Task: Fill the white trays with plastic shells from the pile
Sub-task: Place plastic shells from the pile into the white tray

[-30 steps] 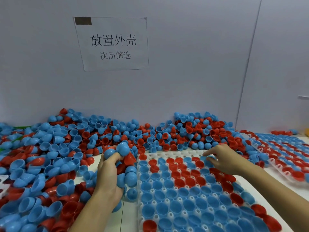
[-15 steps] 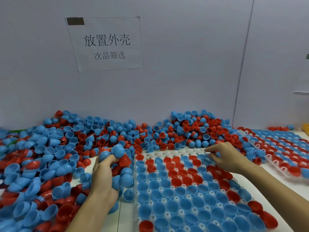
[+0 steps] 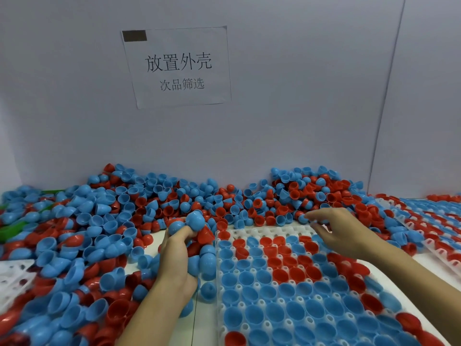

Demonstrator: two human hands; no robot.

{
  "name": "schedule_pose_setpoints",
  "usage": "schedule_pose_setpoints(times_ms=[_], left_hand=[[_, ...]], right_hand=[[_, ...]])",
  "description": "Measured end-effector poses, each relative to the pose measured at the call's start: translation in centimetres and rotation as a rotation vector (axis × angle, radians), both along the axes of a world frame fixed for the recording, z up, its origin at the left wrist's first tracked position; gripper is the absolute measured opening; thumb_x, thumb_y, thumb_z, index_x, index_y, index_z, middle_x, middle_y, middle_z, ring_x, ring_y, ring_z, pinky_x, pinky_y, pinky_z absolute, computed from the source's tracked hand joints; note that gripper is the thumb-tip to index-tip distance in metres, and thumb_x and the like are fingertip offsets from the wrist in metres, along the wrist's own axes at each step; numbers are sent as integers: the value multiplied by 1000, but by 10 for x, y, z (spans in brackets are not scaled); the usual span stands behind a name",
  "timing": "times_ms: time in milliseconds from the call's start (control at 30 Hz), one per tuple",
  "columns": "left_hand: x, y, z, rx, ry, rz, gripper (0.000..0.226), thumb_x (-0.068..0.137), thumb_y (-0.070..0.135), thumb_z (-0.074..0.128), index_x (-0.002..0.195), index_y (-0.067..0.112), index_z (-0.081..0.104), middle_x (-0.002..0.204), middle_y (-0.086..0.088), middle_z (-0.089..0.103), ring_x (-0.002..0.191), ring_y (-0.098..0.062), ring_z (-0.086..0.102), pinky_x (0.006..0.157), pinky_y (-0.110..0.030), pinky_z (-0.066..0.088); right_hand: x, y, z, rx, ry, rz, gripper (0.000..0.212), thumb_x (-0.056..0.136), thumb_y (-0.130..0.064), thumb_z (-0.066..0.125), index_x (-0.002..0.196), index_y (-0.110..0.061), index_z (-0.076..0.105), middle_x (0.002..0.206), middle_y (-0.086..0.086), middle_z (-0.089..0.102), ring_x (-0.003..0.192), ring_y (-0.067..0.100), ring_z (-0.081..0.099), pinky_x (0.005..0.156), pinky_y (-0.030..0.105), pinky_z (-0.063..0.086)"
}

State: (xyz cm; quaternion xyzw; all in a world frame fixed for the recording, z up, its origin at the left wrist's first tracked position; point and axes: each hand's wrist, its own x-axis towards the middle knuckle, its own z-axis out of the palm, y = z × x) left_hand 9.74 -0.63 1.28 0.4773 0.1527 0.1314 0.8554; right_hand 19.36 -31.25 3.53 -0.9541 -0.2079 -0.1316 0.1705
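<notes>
Left hand (image 3: 175,255) clutches spare shells (image 3: 193,222) as stock; right hand (image 3: 341,232), fingers loosely spread, reaches over the white tray (image 3: 259,231) toward its bare far row.

Ahead of you stands a plain, pale grey-white wall (image 3: 287,108), matte and evenly lit, with no strong shadows on it. A white paper sign (image 3: 178,67) is fixed to it, slightly tilted, printed with two lines of Chinese characters, larger above and smaller below, and a dark brown strip of tape (image 3: 134,36) sits at its upper left corner. To your right a thin dark seam (image 3: 389,96) runs down the wall at a slant, dividing it from a second panel (image 3: 429,96) of the same colour. Below, you can see bare strips of the white surface (image 3: 204,318), crossed by a fine dark line.
</notes>
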Motion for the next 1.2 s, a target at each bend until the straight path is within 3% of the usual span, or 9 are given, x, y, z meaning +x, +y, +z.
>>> schedule_pose_setpoints(times_ms=[133, 233, 300, 467, 633, 767, 900, 1067, 1200], left_hand=[[20, -4, 12, 9, 5, -31, 41, 92, 16, 61, 130, 1, 60, 99, -15, 70, 79, -20, 68, 54, -28, 56], [39, -6, 25, 79, -52, 0, 34, 91, 14, 63, 125, 11, 63, 105, -17, 72, 91, -29, 71, 70, -40, 62], [50, -8, 35, 126, -117, 3, 25, 92, 12, 61, 113, 22, 68, 104, -17, 74, 95, -34, 73, 81, -52, 61], [74, 0, 46, 135, -219, 13, 35, 93, 8, 57, 77, 35, 71, 94, -11, 76, 89, -32, 74, 76, -50, 61], [93, 3, 40, 174, -250, 56, 38, 92, 6, 58, 71, 36, 68, 90, -6, 75, 90, -31, 73, 76, -49, 62], [103, 9, 32, 108, -220, 44, 26, 93, 6, 58, 84, 28, 68, 95, -12, 75, 91, -33, 73, 77, -51, 62], [109, 18, 24, 5, -152, 23, 20, 92, 10, 60, 110, 14, 67, 105, -18, 74, 97, -36, 72, 83, -59, 59], [114, 36, 21, -149, -51, 17, 33, 87, 15, 61, 118, 4, 65, 94, -9, 65, 77, -21, 63, 58, -31, 53], [115, 44, 20, -209, -14, 51, 37, 85, 11, 58, 121, 3, 65, 105, -13, 66, 88, -24, 60, 65, -33, 50]], right_hand=[[-14, 65, 31, 128, 60, 243, 24, 99, -23, 57, 120, -31, 65, 108, -16, 69, 91, -6, 64, 85, 19, 56], [-24, 117, 47, 331, 221, 380, 14, 100, -27, 54, 103, -33, 66, 87, -9, 74, 81, 9, 72, 72, 29, 61], [-21, 143, 52, 453, 278, 380, 15, 101, -28, 54, 98, -30, 68, 83, -4, 75, 76, 11, 73, 64, 25, 60], [1, 168, 54, 738, 481, 300, 4, 95, -22, 66, 98, -19, 66, 80, 1, 74, 68, 10, 71, 59, 21, 55], [23, 172, 51, 642, 498, 298, 17, 89, -29, 73, 106, -28, 69, 81, -8, 76, 71, 6, 71, 58, 15, 51], [34, 182, 47, 602, 430, 289, 7, 91, -23, 70, 94, -27, 75, 79, -6, 76, 66, 5, 70, 55, 14, 50], [40, 190, 44, 649, 350, 272, 20, 94, -11, 61, 88, -21, 78, 76, -1, 76, 63, 7, 70, 54, 14, 50], [50, 189, 36, 908, 590, 209, 24, 97, 3, 51, 103, -9, 71, 68, 13, 70, 52, 18, 63, 49, 22, 50], [55, 175, 32, 539, 754, 209, 40, 98, 2, 43, 91, -17, 77, 67, 8, 65, 54, 17, 60, 51, 22, 46]])
